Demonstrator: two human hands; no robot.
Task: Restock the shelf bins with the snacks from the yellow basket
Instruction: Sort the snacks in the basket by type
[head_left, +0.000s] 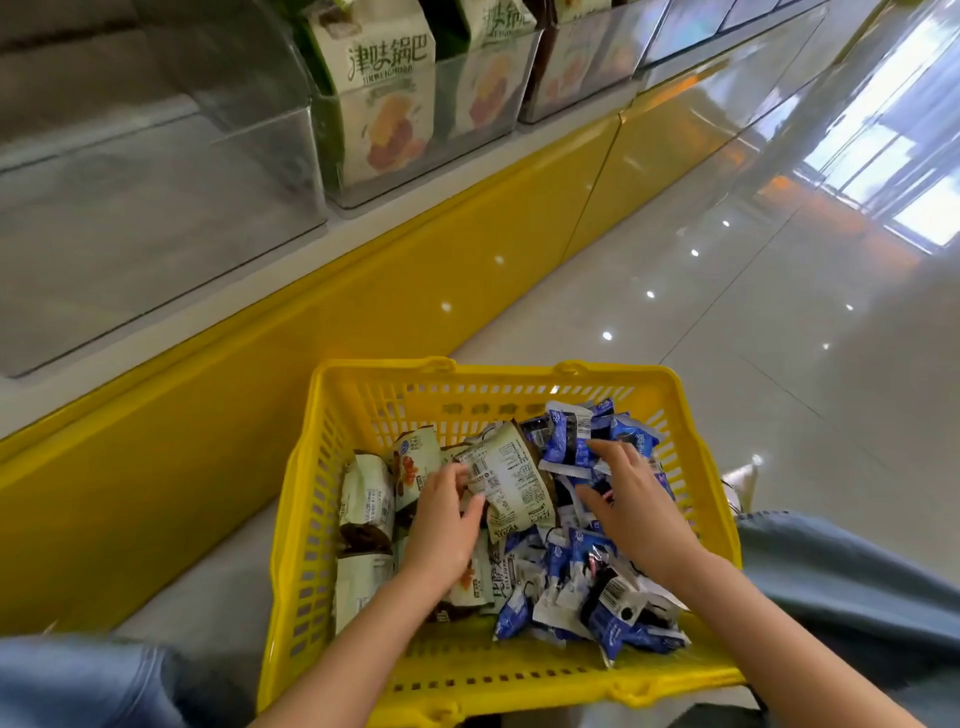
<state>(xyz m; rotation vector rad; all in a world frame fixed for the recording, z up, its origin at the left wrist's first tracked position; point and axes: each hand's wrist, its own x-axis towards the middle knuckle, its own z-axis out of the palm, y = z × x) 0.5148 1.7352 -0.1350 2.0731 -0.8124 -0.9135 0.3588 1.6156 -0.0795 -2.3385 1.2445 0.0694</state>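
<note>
Left hand (441, 519): fingers and thumb curled on the edge of a beige packet (511, 480), holding it tilted above the heap. Right hand (636, 506): fingers spread and fairly straight, resting on the blue packets (566, 441), gripping none. All lie inside the yellow basket (493, 370), which stands on the floor (753, 338) beside the shelf. Above it are clear bins (156, 218), one holding beige packs (389, 104).

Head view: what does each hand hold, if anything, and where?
Left hand pinches the beige snack packet by its left edge; right hand rests on blue packets, holding nothing.
</note>
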